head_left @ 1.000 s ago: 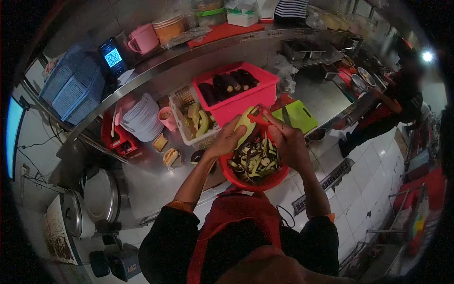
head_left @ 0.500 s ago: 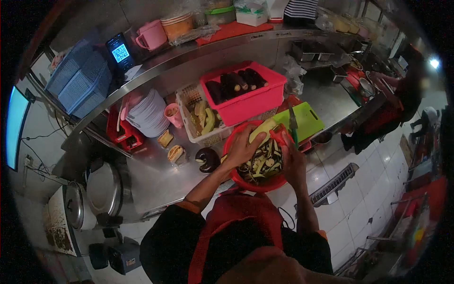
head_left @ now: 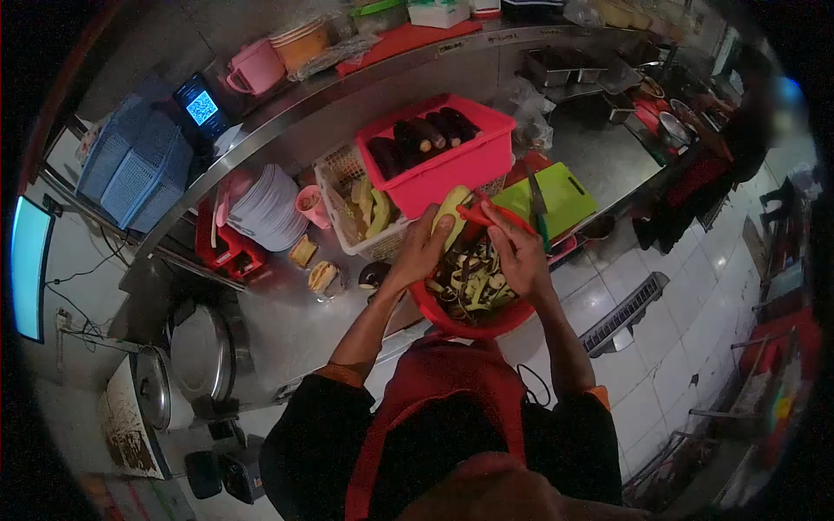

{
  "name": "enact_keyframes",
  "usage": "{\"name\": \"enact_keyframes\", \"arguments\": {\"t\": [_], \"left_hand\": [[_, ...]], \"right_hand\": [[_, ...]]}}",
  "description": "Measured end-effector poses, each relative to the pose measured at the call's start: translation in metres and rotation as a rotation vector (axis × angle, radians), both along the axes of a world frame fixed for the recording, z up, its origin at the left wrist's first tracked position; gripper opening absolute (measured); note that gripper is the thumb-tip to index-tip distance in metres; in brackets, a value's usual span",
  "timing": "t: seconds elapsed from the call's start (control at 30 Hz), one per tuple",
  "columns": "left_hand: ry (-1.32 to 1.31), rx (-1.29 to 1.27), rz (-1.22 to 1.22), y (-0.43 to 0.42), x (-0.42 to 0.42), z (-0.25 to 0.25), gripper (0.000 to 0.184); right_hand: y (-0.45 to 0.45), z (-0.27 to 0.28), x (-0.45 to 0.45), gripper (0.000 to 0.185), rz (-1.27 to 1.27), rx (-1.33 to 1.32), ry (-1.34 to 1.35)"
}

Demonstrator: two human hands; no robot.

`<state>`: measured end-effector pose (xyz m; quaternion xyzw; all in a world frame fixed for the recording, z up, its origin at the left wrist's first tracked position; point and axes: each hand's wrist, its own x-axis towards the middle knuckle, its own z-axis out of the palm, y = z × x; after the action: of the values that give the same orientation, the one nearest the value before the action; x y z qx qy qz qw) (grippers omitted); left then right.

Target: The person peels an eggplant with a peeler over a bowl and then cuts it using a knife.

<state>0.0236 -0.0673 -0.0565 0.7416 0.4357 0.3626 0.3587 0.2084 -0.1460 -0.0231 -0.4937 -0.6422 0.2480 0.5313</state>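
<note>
My left hand (head_left: 421, 253) is wrapped round a pale, mostly peeled eggplant (head_left: 453, 214), tilted above a red bowl (head_left: 485, 331). In my right hand (head_left: 519, 260) is a red peeler (head_left: 473, 212), its head against the upper part of the eggplant. Dark and pale strips of peel (head_left: 473, 285) fill the bowl below both hands. Left of the bowl, partly behind my left forearm, a dark eggplant (head_left: 373, 275) lies on the counter. A pink tub (head_left: 452, 178) behind the bowl holds several unpeeled eggplants (head_left: 443, 128). Peeled ones (head_left: 380, 213) lie in a cream basket (head_left: 352, 246).
A knife (head_left: 536, 193) rests on a green cutting board (head_left: 569, 201) right of the bowl. Stacked plates (head_left: 269, 208), a pink cup (head_left: 313, 206) and bread-like pieces (head_left: 324, 278) stand left. Overhead runs a steel shelf (head_left: 295, 117). Another person (head_left: 708, 187) is at the far right.
The eggplant has swung from lying slanted to more upright in my left hand. My right hand with the peeler has moved up and left to its upper end. The view has shifted slightly.
</note>
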Motion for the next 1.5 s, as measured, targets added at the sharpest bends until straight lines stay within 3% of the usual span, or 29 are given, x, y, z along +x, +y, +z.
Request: {"name": "enact_keyframes", "arguments": {"t": [0.07,0.13,0.17,0.3,0.37,0.43,0.5,0.57,0.63,0.67,0.77,0.83,0.9,0.97,1.0,1.23,1.33,1.43,1.5], "left_hand": [[-0.078,-0.005,0.022,-0.006,0.001,0.017,0.061],[0.015,-0.233,-0.042,-0.006,-0.002,0.03,0.053],[0.013,-0.223,-0.032,-0.002,-0.002,0.027,0.053],[-0.218,-0.093,-0.023,-0.007,0.019,-0.011,0.048],[-0.392,-0.277,-0.061,-0.019,0.027,-0.002,0.05],[-0.33,-0.294,-0.191,-0.01,0.021,0.011,0.054],[-0.202,-0.24,-0.208,-0.005,0.02,0.023,0.056],[-0.224,-0.127,-0.134,0.001,0.016,0.015,0.057],[-0.437,-0.299,0.011,0.017,0.003,0.019,0.06],[-0.526,-0.323,0.034,0.026,0.001,0.02,0.062],[-0.524,-0.421,0.005,0.019,0.006,0.023,0.068],[-0.557,-0.491,-0.045,0.015,0.011,0.023,0.072],[-0.425,-0.419,-0.13,0.023,0.012,-0.001,0.072],[-0.353,-0.329,-0.097,0.007,0.019,0.015,0.071],[-0.283,-0.237,-0.06,0.001,0.023,0.024,0.069],[-0.402,-0.261,-0.13,-0.011,0.034,0.044,0.059],[-0.445,-0.217,-0.065,-0.014,0.042,0.041,0.055],[-0.397,-0.257,-0.023,-0.006,0.046,0.043,0.053],[-0.532,-0.186,-0.122,-0.001,0.051,0.037,0.054]], "right_hand": [[-0.002,0.006,0.001,0.036,-0.006,-0.027,-0.057],[-0.002,-0.001,0.006,0.036,-0.003,-0.05,-0.112],[0.0,-0.013,0.014,0.036,-0.003,0.026,-0.157],[-0.009,-0.028,0.014,0.037,-0.064,0.066,-0.231],[-0.01,-0.02,0.013,0.037,-0.086,0.008,-0.185],[-0.006,-0.015,0.015,0.036,-0.104,0.199,-0.236],[-0.011,-0.02,0.02,0.035,-0.11,0.139,-0.235],[-0.019,-0.042,0.024,0.035,-0.015,-0.058,-0.434],[-0.023,-0.084,0.019,0.035,-0.003,-0.052,-0.292],[-0.019,-0.09,0.015,0.036,-0.036,0.105,-0.21],[-0.02,-0.045,0.007,0.037,0.005,-0.134,-0.07],[-0.013,-0.022,0.002,0.037,-0.039,-0.087,-0.034],[-0.003,-0.007,-0.002,0.038,-0.076,-0.042,0.007],[0.01,0.007,-0.004,0.039,-0.101,0.067,-0.015],[0.013,0.011,-0.003,0.039,-0.082,-0.023,0.007],[0.01,0.013,-0.007,0.037,-0.13,0.064,-0.063],[0.002,0.013,-0.008,0.038,-0.187,-0.034,-0.104],[-0.005,0.009,-0.007,0.038,-0.139,0.08,-0.049],[-0.004,0.014,-0.005,0.039,-0.147,-0.006,-0.065]]}}
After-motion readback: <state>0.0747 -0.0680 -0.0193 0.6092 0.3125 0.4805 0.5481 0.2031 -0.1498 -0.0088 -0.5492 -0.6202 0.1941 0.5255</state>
